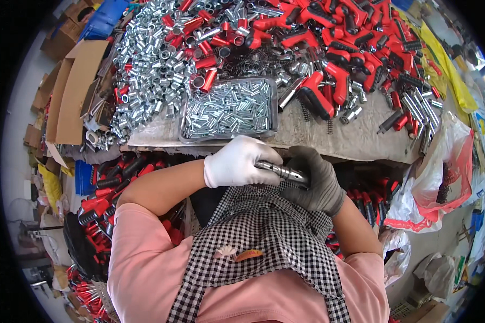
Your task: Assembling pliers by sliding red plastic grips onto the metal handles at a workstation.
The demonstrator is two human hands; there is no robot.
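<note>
Slippage worries us: our white-gloved left hand (236,163) and grey-gloved right hand (315,183) both clasp the short silvery metal shaft (281,171) off the worktop (361,141).

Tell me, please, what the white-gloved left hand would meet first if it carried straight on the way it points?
Probably the grey-gloved right hand: the left hand points along the metal tube both grip.

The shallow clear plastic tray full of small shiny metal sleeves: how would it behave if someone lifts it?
The shallow clear plastic tray probably feels heavy for its size, being packed with small shiny metal sleeves. Its thin walls may flex. If tilted, the round sleeves would likely roll and spill.
</note>
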